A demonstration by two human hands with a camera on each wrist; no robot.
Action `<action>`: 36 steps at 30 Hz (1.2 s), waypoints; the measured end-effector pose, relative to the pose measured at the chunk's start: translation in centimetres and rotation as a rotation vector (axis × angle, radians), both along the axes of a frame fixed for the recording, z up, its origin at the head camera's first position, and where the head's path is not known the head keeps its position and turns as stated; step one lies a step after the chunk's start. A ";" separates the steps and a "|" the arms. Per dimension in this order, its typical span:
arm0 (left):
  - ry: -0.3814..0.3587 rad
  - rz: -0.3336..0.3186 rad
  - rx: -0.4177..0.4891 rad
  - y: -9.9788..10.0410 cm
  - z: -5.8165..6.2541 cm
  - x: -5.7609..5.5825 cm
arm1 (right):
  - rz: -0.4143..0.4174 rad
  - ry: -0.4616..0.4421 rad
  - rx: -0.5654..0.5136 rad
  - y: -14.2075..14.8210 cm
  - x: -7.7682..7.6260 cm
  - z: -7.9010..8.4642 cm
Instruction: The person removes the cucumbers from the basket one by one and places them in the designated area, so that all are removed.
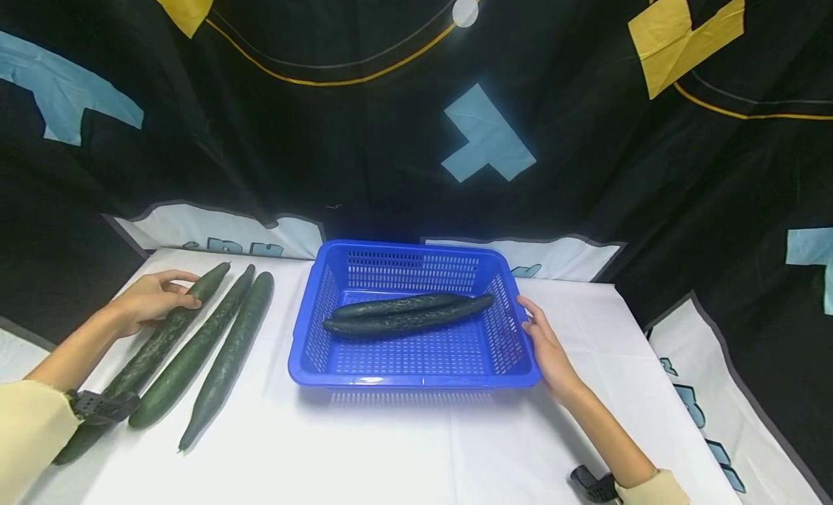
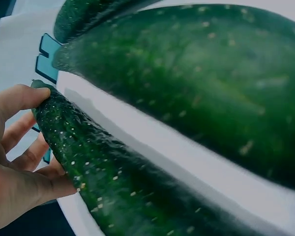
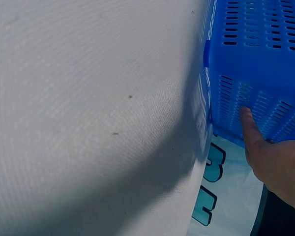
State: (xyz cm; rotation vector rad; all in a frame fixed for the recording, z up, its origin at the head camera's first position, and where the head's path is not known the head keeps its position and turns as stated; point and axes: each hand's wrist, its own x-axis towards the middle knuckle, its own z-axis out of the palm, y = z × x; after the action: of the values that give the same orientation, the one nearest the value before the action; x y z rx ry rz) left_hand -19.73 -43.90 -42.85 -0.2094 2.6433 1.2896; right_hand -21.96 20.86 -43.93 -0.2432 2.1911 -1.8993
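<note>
My left hand point(image 1: 152, 299) grips the leftmost dark green cucumber point(image 1: 146, 360) near its far end. In the left wrist view, the thumb point(image 2: 34, 96) lies over that tip and the fingers are on the other side. Two more cucumbers, a middle one point(image 1: 195, 349) and a right one point(image 1: 231, 353), lie beside it on the white table. A blue plastic basket point(image 1: 416, 380) holds two cucumbers point(image 1: 410, 320) side by side. My right hand point(image 1: 549, 349) is at the basket's right side, fingertips at the rim; a straight finger point(image 3: 250, 125) touches the slotted outer wall in the right wrist view.
White cloth point(image 1: 390, 454) covers the table. Behind hangs a black cloth backdrop point(image 1: 325, 143) with blue and yellow shapes, its white lower edge meeting the table's back. Dark straps with small devices sit on both wrists.
</note>
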 end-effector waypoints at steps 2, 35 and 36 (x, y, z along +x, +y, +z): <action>-0.011 -0.006 -0.005 0.1 -0.2 -0.1 | -0.001 0.001 0.000 0.0 0.0 0.0; 0.118 -0.105 -0.061 3.9 6.1 -0.9 | -0.002 -0.002 0.006 0.0 0.1 0.1; 0.130 -0.112 -0.061 4.6 6.7 -1.0 | -0.003 -0.002 0.007 0.0 0.1 0.1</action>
State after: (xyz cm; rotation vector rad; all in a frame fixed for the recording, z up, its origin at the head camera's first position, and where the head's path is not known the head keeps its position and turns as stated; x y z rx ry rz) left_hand -20.76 -39.26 -36.17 0.0154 2.7607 1.2269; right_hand -21.85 20.83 -43.81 -0.2370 2.1973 -1.8918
